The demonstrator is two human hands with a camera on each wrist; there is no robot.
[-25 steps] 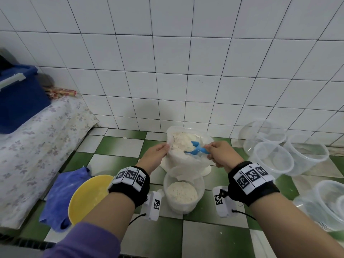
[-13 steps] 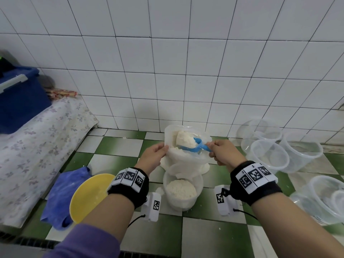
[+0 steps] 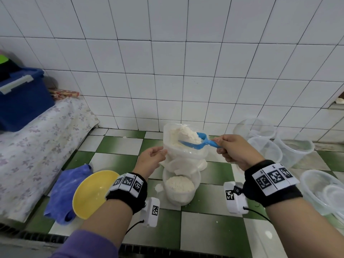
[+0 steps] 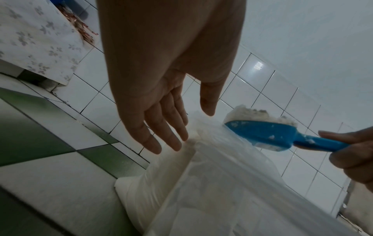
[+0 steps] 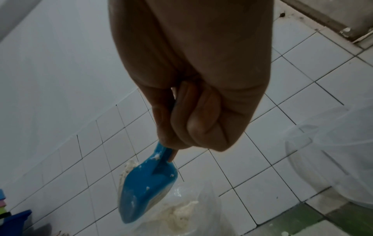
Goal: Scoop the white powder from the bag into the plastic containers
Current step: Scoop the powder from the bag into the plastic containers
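Note:
A clear plastic bag (image 3: 184, 159) of white powder stands on the tiled floor by the wall. My left hand (image 3: 150, 159) is at its left rim; in the left wrist view its fingers (image 4: 161, 127) are straight, tips touching the bag (image 4: 222, 183), thumb apart. My right hand (image 3: 234, 151) grips the handle of a blue scoop (image 3: 195, 144), heaped with powder, level above the bag's mouth. From the right wrist the scoop (image 5: 145, 191) shows from below, over the open bag (image 5: 177, 214). A clear container (image 3: 179, 185), well filled with powder, stands just in front of the bag.
Several empty clear containers (image 3: 264, 151) stand to the right, one large tub (image 3: 320, 190) nearest me. A yellow bowl (image 3: 93, 192) and blue cloth (image 3: 65, 190) lie at left beside a floral-covered ledge (image 3: 37, 146) bearing a blue box (image 3: 20, 103). Spilled powder dots the floor.
The scoop has come up out of the powder in the bag, now heaped and held above the bag's mouth. My left hand has stayed at the rim.

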